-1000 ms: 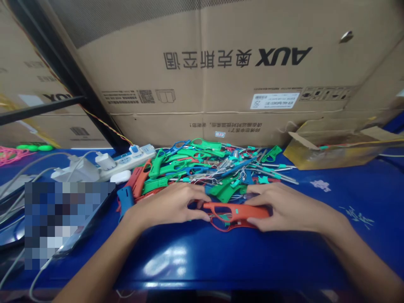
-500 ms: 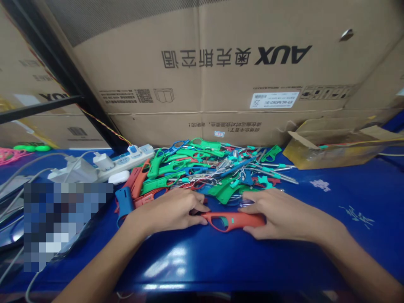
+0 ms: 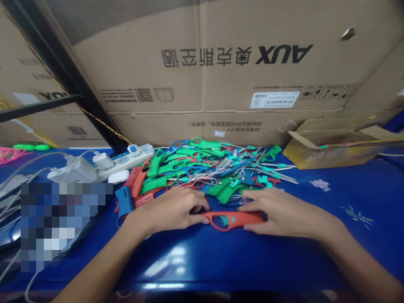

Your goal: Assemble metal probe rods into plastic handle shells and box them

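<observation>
An orange lighter body [image 3: 241, 219] with a green trigger lies sideways between my hands, just above the blue table. My left hand [image 3: 184, 209] pinches its narrow left end between thumb and fingers. Around its wide right end, my right hand [image 3: 273, 212] is closed, thumb below and fingers above. Directly behind my hands spreads a pile of green, orange and blue lighter shells [image 3: 172, 168], mixed with metal tubes [image 3: 279, 173], thin wires and small teal parts.
A white power strip [image 3: 126, 159] with plugs and cables stands at the left, near a pixelated area. An open cardboard box [image 3: 334, 158] sits at the back right. A large cardboard sheet [image 3: 126, 50] rises behind the blue table [image 3: 240, 265].
The orange lighter body has tilted very slightly, its right end a little higher. Both hands keep their hold on it, with only tiny shifts of the fingers.
</observation>
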The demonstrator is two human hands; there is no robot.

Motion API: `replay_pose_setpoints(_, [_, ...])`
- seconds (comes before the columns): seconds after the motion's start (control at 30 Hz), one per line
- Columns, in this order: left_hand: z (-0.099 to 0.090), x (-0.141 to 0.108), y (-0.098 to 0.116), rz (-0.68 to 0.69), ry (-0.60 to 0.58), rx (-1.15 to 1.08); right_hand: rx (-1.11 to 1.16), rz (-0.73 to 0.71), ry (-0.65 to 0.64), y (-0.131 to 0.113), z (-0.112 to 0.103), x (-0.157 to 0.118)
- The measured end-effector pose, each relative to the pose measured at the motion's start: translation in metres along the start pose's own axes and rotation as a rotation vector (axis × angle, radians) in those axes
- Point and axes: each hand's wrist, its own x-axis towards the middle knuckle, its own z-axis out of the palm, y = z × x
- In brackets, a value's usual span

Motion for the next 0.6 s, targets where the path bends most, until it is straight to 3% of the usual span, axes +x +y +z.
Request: replay_pose_setpoints(0.6, [0.0035,0.0003,-0.0039,0.066,0.014,-0.01,0.035,-0.029,0.034,0.0067,0.0046,-0.0007])
